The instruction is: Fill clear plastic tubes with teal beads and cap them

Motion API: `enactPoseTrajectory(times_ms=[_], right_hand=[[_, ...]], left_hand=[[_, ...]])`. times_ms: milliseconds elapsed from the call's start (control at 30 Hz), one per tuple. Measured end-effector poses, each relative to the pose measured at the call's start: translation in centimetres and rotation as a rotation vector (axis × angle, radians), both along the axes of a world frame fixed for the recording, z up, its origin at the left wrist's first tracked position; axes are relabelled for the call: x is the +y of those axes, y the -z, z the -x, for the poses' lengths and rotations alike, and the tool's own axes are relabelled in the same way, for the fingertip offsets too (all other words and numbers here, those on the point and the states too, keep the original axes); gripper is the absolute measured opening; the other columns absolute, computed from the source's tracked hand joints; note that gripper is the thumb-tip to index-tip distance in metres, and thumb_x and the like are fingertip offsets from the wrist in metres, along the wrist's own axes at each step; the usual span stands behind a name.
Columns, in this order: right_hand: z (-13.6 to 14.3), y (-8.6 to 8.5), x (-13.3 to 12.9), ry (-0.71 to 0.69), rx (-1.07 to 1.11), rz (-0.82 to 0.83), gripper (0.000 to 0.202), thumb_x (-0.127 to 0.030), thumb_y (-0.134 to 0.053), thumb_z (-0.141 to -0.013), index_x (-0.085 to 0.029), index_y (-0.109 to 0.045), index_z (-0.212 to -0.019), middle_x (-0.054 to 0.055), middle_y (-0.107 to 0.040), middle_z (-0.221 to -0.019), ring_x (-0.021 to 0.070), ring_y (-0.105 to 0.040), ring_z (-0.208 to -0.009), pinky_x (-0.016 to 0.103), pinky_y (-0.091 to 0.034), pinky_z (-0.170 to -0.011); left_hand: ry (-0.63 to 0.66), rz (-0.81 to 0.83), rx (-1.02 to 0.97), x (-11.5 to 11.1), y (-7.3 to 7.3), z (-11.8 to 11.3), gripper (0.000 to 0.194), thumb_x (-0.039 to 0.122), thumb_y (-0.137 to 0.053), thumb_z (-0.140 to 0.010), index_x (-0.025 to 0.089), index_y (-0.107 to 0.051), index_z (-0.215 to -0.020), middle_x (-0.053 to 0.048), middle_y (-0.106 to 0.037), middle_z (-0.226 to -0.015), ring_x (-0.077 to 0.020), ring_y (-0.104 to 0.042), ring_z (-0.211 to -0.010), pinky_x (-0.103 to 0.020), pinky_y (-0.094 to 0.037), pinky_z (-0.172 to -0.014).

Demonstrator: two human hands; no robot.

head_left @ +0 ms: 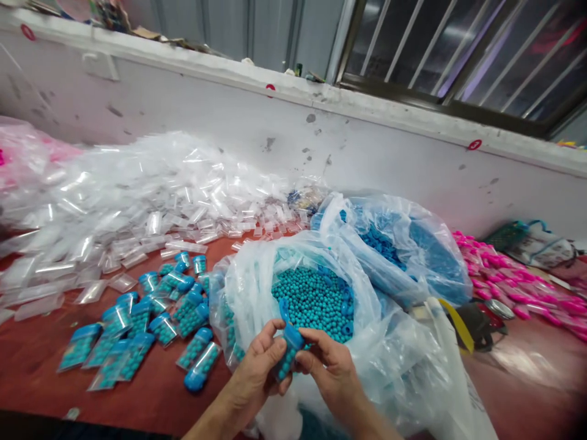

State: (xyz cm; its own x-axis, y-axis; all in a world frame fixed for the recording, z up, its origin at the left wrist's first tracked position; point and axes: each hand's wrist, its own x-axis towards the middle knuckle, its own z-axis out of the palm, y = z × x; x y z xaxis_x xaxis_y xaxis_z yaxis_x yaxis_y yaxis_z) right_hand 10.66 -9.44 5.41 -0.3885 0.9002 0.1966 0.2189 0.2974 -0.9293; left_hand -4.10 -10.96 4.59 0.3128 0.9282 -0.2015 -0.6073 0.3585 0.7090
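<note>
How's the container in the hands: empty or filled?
Not empty: the container shows teal beads below its blue cap. Left hand covers part of it, so can't tell if it's full.

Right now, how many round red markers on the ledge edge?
3 along the white ledge: left marker near the picture's upper-left corner, middle marker near picture centre, right marker below the barred window. More may sit out of frame.

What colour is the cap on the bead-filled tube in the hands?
The cap is blue, seen in the head view.
</note>
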Motion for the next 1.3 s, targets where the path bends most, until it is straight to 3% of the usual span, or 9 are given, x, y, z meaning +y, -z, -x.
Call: enactPoseTrajectory(times_ms=[67,267,367,500,667,767,1000,1133,1300], right_hand=[[0.2,0.2,0.2,-0.030,0.002,0.015,0.023,-0.027,-0.052,-0.083,-0.019,-0.056,-0.104,0.001,-0.063,-0.074,0.0119,-0.059,-0.061,0.021,-0.048,-0.057],[-0.1,-0.1,0.7,-0.126,-0.231,-0.275,0.012,-0.023,-0.049,-0.084,-0.019,-0.060,-0.085,-0.001,-0.058,-0.067,0.0098,-0.052,-0.059,0.020,-0.042,-0.058],[-0.2,-0.7,1.0,-0.139,-0.218,-0.174,0.008,-0.025,-0.055,-0.081,-0.019,-0.060,-0.082,-0.001,-0.058,-0.066,0.0103,-0.052,-0.059,0.020,-0.042,-0.058],[0.3,-0.7,1.2,-0.075,0.053,0.050,0.026,-0.034,-0.064,-0.074,-0.021,-0.058,-0.096,0.000,-0.062,-0.081,0.0119,-0.057,-0.066,0.022,-0.047,-0.060],[0.7,0.0,1.2,-0.061,0.052,-0.025,0.013,-0.025,-0.061,-0.076,-0.022,-0.061,-0.088,-0.001,-0.062,-0.076,0.0113,-0.057,-0.064,0.020,-0.046,-0.058],[0.6,-0.1,1.3,-0.097,-0.011,-0.063,0.010,-0.020,-0.059,-0.077,-0.021,-0.060,-0.086,0.000,-0.063,-0.077,0.0111,-0.056,-0.063,0.021,-0.047,-0.059],[-0.1,0.2,1.4,-0.110,-0.137,-0.137,0.006,-0.026,-0.058,-0.078,-0.020,-0.058,-0.077,-0.002,-0.059,-0.067,0.0109,-0.055,-0.061,0.021,-0.044,-0.060],[-0.1,1.1,1.4,0.010,-0.023,0.009,0.010,-0.029,-0.056,-0.080,-0.020,-0.055,-0.081,-0.002,-0.057,-0.069,0.0112,-0.054,-0.063,0.021,-0.043,-0.060],[0.5,1.3,1.4,0.113,0.238,0.277,0.027,-0.030,-0.065,-0.069,-0.021,-0.047,-0.086,-0.003,-0.053,-0.071,0.0125,-0.054,-0.063,0.024,-0.045,-0.056]], left_hand=[[-0.001,0.005,-0.015,0.0,0.3,0.2,0.038,0.041,-0.060,-0.074,0.023,-0.037,-0.098,0.005,-0.056,-0.057,-0.0040,-0.042,-0.034,-0.013,-0.020,-0.032],[0.018,0.013,-0.040,-0.1,1.4,0.5,0.030,0.039,-0.058,-0.076,0.023,-0.038,-0.094,0.009,-0.047,-0.050,-0.0024,-0.033,-0.031,-0.012,-0.025,-0.031],[0.038,-0.027,-0.037,-0.1,1.4,0.5,0.030,0.040,-0.059,-0.076,0.022,-0.040,-0.092,0.009,-0.047,-0.050,-0.0020,-0.034,-0.031,-0.012,-0.025,-0.031],[0.103,-0.066,-0.121,0.3,1.1,0.5,0.036,0.039,-0.067,-0.069,0.022,-0.043,-0.090,0.008,-0.049,-0.055,-0.0015,-0.037,-0.032,-0.012,-0.025,-0.030],[0.117,-0.008,-0.235,0.9,1.4,0.4,0.035,0.036,-0.068,-0.068,0.022,-0.045,-0.091,0.006,-0.054,-0.061,-0.0041,-0.044,-0.034,-0.013,-0.024,-0.029],[0.043,0.072,-0.201,0.9,1.6,0.2,0.037,0.035,-0.071,-0.065,0.020,-0.048,-0.090,0.004,-0.055,-0.065,-0.0043,-0.046,-0.040,-0.014,-0.027,-0.033],[-0.013,0.168,-0.015,0.4,0.6,-0.5,0.034,0.040,-0.069,-0.067,0.018,-0.048,-0.083,0.007,-0.046,-0.060,-0.0007,-0.032,-0.042,-0.014,-0.020,-0.038],[0.004,0.028,0.106,0.9,0.6,-0.6,0.045,0.047,-0.070,-0.061,0.019,-0.047,-0.088,0.009,-0.044,-0.057,-0.0004,-0.028,-0.037,-0.015,-0.018,-0.035],[-0.035,-0.076,0.134,1.5,1.4,-0.5,0.050,0.039,-0.075,-0.056,0.019,-0.049,-0.093,0.002,-0.056,-0.078,-0.0056,-0.049,-0.048,-0.018,-0.037,-0.043]])
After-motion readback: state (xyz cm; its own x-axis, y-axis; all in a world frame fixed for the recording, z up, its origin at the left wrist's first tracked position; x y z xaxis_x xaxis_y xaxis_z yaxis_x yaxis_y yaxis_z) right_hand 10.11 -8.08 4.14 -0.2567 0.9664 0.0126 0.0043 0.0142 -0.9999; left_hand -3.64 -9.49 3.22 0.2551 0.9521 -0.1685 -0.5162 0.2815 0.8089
